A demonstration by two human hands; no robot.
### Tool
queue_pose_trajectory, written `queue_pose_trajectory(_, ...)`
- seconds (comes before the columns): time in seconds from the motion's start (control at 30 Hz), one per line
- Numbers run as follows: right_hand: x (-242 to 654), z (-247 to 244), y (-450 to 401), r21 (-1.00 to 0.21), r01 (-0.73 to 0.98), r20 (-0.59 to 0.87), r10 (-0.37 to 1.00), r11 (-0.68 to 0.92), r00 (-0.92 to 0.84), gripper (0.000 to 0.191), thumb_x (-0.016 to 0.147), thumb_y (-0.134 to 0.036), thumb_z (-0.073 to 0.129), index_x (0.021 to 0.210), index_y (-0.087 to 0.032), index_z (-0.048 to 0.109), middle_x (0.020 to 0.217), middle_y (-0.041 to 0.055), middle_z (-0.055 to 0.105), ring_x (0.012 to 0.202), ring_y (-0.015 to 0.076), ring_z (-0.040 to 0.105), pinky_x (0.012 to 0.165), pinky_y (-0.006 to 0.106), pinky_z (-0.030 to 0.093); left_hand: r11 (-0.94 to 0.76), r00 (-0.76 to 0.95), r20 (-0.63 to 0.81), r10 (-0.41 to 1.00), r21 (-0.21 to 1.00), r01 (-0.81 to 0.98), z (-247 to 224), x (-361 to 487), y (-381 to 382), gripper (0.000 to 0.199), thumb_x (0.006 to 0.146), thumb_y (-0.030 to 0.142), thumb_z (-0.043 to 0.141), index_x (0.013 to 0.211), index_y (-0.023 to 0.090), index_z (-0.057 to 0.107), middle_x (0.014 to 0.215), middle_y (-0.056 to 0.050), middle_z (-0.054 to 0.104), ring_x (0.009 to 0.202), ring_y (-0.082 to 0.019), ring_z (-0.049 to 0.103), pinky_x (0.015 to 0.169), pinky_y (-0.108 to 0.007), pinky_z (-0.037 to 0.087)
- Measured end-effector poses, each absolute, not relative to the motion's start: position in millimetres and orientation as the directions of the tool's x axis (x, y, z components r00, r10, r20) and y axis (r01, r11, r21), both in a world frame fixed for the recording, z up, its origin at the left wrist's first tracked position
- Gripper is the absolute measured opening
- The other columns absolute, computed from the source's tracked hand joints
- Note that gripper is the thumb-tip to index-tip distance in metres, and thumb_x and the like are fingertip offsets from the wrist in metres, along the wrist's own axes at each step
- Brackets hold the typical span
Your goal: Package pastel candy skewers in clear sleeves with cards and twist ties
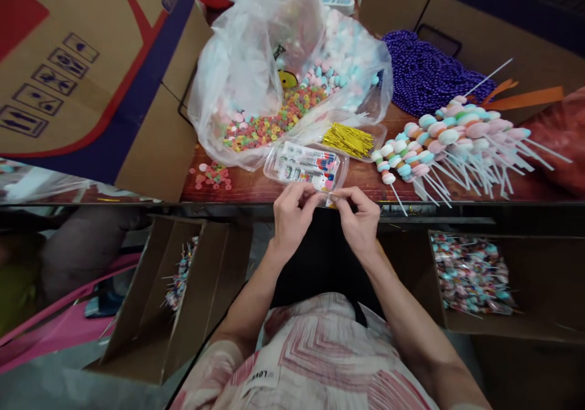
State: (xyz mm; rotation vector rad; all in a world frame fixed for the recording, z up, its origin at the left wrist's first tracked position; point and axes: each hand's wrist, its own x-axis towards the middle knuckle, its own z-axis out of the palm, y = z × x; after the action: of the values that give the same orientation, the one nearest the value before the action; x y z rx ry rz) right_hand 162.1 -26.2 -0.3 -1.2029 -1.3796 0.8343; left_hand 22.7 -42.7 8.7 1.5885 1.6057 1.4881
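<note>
At the table's front edge, my left hand point(292, 216) and my right hand point(359, 220) face each other with fingertips pinched. Between them is a small clear plastic wrapper point(327, 200), its far part overlapping the tray behind; the fingers partly hide it. Just beyond my fingers lies a clear plastic tray point(269, 171) of printed plastic wrappers point(304, 161). Behind it to the right, gold twist ties point(348, 140) lie in another clear tray. Skewered candies point(452, 136) in pastel colours, with white sticks, are piled to the right.
Large clear bags point(249, 50) hold ring candies point(278, 123) and pastel candies point(338, 63). Loose rings point(214, 177) lie at left. Purple cord point(425, 69) is heaped behind the skewers. A big carton point(105, 63) stands left. Below the table, cartons hold wrapped candy skewers point(473, 276).
</note>
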Motion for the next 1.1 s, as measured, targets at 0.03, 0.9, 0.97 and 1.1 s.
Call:
queue_pose_trajectory(0.03, 162, -2, -28, -0.960, 0.184, 0.236, 0.965, 0.213, 0.111, 0.011, 0.084, -0.026, 0.065, 0.076, -0.020, 0.069, 0.071, -0.0012, 0.067, 0.067, 0.0141, 0.058, 0.066, 0.028, 0.047, -0.200, -0.325, 0.335, 0.884, 0.901, 0.384, 6, 26, -51, 0.017, 0.081, 0.030, 0.072, 0.071, 0.020, 0.063, 0.068, 0.002, 0.057, 0.062, -0.010, 0.049, 0.062, -0.024, 0.040)
queue_pose_trajectory(0.9, 178, -31, -63, -0.988, 0.149, 0.045, 0.991, 0.026, 0.123, 0.050, 0.089, -0.042, 0.061, 0.057, -0.021, 0.029, 0.058, -0.0060, 0.027, 0.056, 0.0085, 0.027, 0.053, 0.025, 0.026, 0.179, -0.202, -0.555, 0.807, 0.555, -0.812, -28, 60, -75, 0.028, 0.062, 0.024, 0.089, 0.074, 0.015, 0.065, 0.073, 0.002, 0.066, 0.061, -0.004, 0.057, 0.056, -0.016, 0.041)
queue_pose_trajectory(0.97, 181, -34, -64, -0.989, 0.151, 0.026, 0.990, 0.005, 0.137, 0.050, 0.089, -0.043, 0.060, 0.056, -0.021, 0.031, 0.058, -0.0058, 0.028, 0.057, 0.0086, 0.027, 0.053, 0.025, 0.026, 0.188, -0.202, -0.567, 0.799, 0.553, -0.811, -27, 60, -75, 0.029, 0.061, 0.024, 0.089, 0.072, 0.015, 0.064, 0.069, 0.003, 0.064, 0.056, -0.003, 0.053, 0.054, -0.016, 0.039)
queue_pose_trajectory(1.1, 186, -36, -62, -0.996, 0.067, -0.050, 0.982, -0.063, 0.185, 0.049, 0.089, -0.047, 0.059, 0.054, -0.020, 0.036, 0.056, -0.0053, 0.031, 0.055, 0.0086, 0.029, 0.051, 0.025, 0.026, 0.172, -0.263, -0.543, 0.798, 0.622, -0.764, -23, 67, -75, 0.033, 0.062, 0.033, 0.089, 0.071, 0.015, 0.063, 0.066, 0.003, 0.062, 0.058, -0.005, 0.055, 0.054, -0.018, 0.039)
